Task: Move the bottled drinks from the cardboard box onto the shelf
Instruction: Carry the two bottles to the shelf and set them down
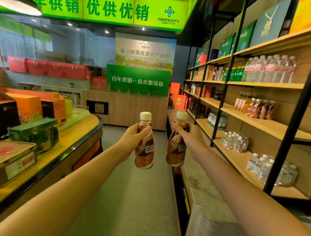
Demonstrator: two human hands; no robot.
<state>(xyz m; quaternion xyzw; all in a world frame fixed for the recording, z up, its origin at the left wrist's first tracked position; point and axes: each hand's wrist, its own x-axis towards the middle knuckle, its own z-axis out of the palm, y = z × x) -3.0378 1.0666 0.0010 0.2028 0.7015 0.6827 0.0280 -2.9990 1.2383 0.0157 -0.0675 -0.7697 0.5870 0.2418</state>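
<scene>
My left hand [132, 140] grips one coffee bottle [144, 149] by its neck — my right hand [191, 141] grips another bottle [175, 151], both upright beside the shelf [255, 123].

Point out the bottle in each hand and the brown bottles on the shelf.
Left-hand bottle [144, 153], head view, on its label.
Right-hand bottle [174, 153], head view, on its label.
Shelved brown bottles [262, 110], head view, on a middle bottle.

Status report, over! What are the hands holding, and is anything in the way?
Left hand grips left bottle, right hand grips right bottle. Both upright over the aisle, not yet on shelf. Box out of view; nothing blocks the shelf.
</scene>
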